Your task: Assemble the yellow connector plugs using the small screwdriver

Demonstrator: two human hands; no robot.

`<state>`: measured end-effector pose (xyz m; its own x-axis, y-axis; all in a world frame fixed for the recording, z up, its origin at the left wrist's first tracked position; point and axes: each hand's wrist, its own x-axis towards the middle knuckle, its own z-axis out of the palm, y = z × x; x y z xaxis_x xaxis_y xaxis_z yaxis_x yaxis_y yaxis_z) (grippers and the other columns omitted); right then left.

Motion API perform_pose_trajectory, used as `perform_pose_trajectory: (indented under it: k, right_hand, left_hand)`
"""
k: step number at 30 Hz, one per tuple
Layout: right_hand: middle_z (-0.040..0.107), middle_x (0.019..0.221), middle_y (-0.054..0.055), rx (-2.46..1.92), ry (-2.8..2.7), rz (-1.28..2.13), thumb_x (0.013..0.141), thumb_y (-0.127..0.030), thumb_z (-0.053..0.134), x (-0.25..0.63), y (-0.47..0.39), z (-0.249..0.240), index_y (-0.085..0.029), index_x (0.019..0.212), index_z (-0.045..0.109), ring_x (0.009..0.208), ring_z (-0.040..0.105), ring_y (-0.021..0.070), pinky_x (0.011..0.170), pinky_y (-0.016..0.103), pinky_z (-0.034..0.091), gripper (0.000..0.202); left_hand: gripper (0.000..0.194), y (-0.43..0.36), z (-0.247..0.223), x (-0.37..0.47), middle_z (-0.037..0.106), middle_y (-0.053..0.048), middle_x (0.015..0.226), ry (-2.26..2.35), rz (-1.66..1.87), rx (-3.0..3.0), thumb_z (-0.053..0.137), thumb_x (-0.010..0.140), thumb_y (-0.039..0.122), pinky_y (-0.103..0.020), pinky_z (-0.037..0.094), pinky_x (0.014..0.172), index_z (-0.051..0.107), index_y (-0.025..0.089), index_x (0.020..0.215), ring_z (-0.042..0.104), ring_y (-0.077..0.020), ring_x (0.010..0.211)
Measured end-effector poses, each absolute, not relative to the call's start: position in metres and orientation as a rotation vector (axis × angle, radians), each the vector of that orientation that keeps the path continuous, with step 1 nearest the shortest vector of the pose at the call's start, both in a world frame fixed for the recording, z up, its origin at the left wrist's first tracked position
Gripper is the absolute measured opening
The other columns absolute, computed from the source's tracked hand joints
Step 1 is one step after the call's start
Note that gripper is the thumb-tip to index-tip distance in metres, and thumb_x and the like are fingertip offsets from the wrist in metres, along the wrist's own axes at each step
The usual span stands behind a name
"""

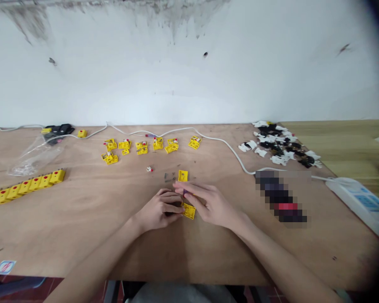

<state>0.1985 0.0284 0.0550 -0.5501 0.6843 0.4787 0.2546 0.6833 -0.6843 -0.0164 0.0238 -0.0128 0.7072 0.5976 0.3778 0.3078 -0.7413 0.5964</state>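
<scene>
My left hand (pixel 161 208) is closed, thumb and fingertips pinching the left edge of an open yellow plastic housing half (pixel 189 211) on the table. Facing it, my right hand (pixel 210 203) has its fingers closed around a small purple-and-red handle (pixel 185 192) above the housing. Most of that handle is hidden, as is whatever lies under the fingers. Just beyond the hands sits another yellow housing half (pixel 182 175). Small metal pieces (pixel 169 177) lie to its left, and a small white-and-red part (pixel 149 169) rests farther left.
Several opened yellow housings (pixel 158 143) with parts inside stretch along the back, near a white cable (pixel 221 140). A row of yellow units (pixel 25 186) and a clear bag (pixel 31 158) lie left. At right are black and white pieces (pixel 279 145) and a power strip (pixel 360 202).
</scene>
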Motion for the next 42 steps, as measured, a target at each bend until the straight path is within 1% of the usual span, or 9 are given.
perform_pose_trajectory:
  k: [5,10,14,18,25,31,36,38,42]
  right_hand:
    - [0.073,0.102,0.005,-0.734,-2.094,0.638,0.098,-0.015,0.057,0.197,0.027,0.055,-0.025,0.119,0.068,0.089,0.072,0.0166,0.081,0.029,0.061,0.026]
    - [0.072,0.113,0.008,-0.722,-2.145,0.697,0.098,-0.011,0.051,0.197,0.027,0.06,-0.02,0.127,0.064,0.1,0.07,0.018,0.087,0.03,0.059,0.033]
    - [0.076,0.097,0.004,-0.686,-2.074,0.737,0.096,-0.006,0.053,0.199,0.025,0.062,-0.02,0.109,0.071,0.086,0.073,0.0143,0.076,0.022,0.059,0.026]
    - [0.077,0.088,0.002,-0.716,-1.975,0.743,0.092,-0.005,0.058,0.197,0.023,0.058,-0.02,0.1,0.074,0.076,0.073,0.0124,0.073,0.019,0.058,0.022]
    - [0.074,0.085,0.001,-0.966,-1.826,0.633,0.086,-0.017,0.074,0.197,0.016,0.054,-0.021,0.091,0.073,0.073,0.07,0.0148,0.071,0.024,0.056,0.007]
    - [0.071,0.081,0.0,-1.092,-1.73,0.4,0.087,-0.018,0.074,0.191,0.004,0.046,-0.021,0.095,0.07,0.066,0.066,0.0129,0.065,0.024,0.054,0.01]
    - [0.07,0.08,0.001,-1.088,-1.69,0.254,0.086,-0.014,0.073,0.187,0.001,0.038,-0.021,0.098,0.068,0.065,0.065,0.0132,0.065,0.025,0.055,0.014]
    - [0.072,0.089,0.004,-1.031,-1.765,0.312,0.089,-0.013,0.068,0.19,0.003,0.038,-0.021,0.107,0.068,0.074,0.069,0.015,0.071,0.026,0.057,0.02]
    - [0.073,0.113,0.008,-0.868,-1.975,0.654,0.096,-0.011,0.056,0.2,0.007,0.042,-0.021,0.128,0.061,0.1,0.072,0.0174,0.087,0.027,0.059,0.034]
  left_hand:
    - [0.014,0.024,-0.011,-0.016,0.074,-0.005,0.114,0.676,0.811,2.415,0.063,0.095,0.026,-0.038,0.042,0.102,0.075,0.025,0.101,0.065,-0.0189,0.115]
    - [0.015,0.024,-0.012,-0.017,0.074,-0.005,0.117,0.675,0.783,2.434,0.062,0.095,0.026,-0.04,0.04,0.105,0.075,0.026,0.103,0.064,-0.0196,0.117]
    - [0.014,0.025,-0.011,-0.017,0.075,-0.005,0.115,0.663,0.786,2.415,0.062,0.095,0.026,-0.039,0.039,0.107,0.075,0.025,0.1,0.066,-0.0188,0.114]
    - [0.016,0.029,-0.004,-0.015,0.077,-0.003,0.105,0.587,0.697,2.375,0.06,0.094,0.019,-0.039,0.037,0.111,0.074,0.025,0.098,0.066,-0.0179,0.113]
    - [0.015,0.032,-0.004,-0.014,0.075,-0.004,0.113,0.551,0.676,2.366,0.061,0.094,0.02,-0.039,0.04,0.108,0.074,0.025,0.1,0.066,-0.019,0.113]
    - [0.016,0.028,-0.005,-0.012,0.074,-0.004,0.114,0.593,0.679,2.393,0.061,0.095,0.021,-0.041,0.039,0.108,0.075,0.025,0.1,0.065,-0.0192,0.111]
    - [0.016,0.022,-0.006,-0.011,0.075,-0.005,0.108,0.678,0.73,2.402,0.06,0.096,0.028,-0.039,0.043,0.101,0.076,0.026,0.097,0.065,-0.0204,0.107]
    - [0.016,0.021,-0.007,-0.011,0.075,-0.005,0.109,0.697,0.733,2.407,0.06,0.097,0.029,-0.039,0.043,0.099,0.076,0.027,0.099,0.064,-0.0208,0.107]
    - [0.016,0.022,-0.011,-0.01,0.075,-0.004,0.113,0.684,0.74,2.426,0.061,0.097,0.03,-0.039,0.04,0.1,0.075,0.028,0.102,0.063,-0.02,0.109]
